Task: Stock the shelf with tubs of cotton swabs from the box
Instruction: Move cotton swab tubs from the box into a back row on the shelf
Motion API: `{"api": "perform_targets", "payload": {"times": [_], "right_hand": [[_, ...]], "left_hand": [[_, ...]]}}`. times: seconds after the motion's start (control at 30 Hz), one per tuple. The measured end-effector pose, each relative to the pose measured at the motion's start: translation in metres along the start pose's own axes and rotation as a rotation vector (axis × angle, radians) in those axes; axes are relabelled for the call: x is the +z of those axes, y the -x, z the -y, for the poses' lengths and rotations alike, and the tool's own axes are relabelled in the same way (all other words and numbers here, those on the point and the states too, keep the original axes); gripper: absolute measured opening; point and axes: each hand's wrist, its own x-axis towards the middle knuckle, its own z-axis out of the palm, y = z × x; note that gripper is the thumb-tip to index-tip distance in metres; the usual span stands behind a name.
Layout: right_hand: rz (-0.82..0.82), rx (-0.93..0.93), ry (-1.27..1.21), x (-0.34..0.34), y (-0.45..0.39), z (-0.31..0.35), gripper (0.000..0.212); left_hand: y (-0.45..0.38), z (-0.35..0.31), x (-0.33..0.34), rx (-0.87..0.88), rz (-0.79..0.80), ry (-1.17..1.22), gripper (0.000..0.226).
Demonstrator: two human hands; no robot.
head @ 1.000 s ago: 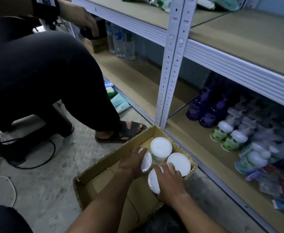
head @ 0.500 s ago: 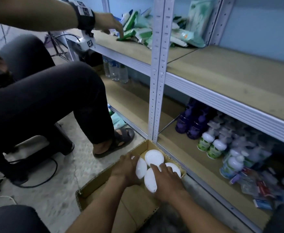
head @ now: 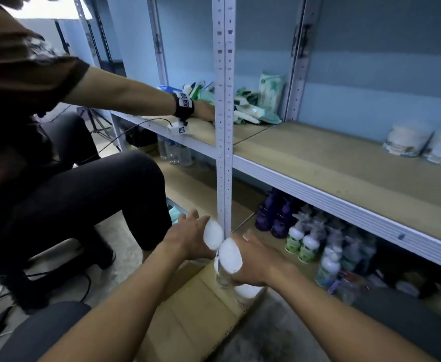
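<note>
Left hand [head: 188,237] grips one tub [head: 213,235], right hand [head: 257,259] another [head: 229,255], lids toward camera, above box [head: 188,309]. Empty shelf board [head: 331,163] lies up-right; right hand nearer.

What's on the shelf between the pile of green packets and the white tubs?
Nothing. In the head view, the brown shelf board is bare between the green packets and the white tubs at its right end.
</note>
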Motion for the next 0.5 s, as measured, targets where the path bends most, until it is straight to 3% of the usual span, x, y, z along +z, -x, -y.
{"api": "perform_targets", "payload": {"times": [0.3, 0.5], "right_hand": [[-0.042, 0.006, 0.016, -0.093, 0.062, -0.01, 0.107], [-0.17, 0.076, 0.041, -0.143, 0.096, -0.024, 0.091]], "left_hand": [[0.027, -0.033, -0.08, 0.099, -0.083, 0.004, 0.096], [0.03, -0.074, -0.123, 0.176, -0.111, -0.045, 0.092]]}}
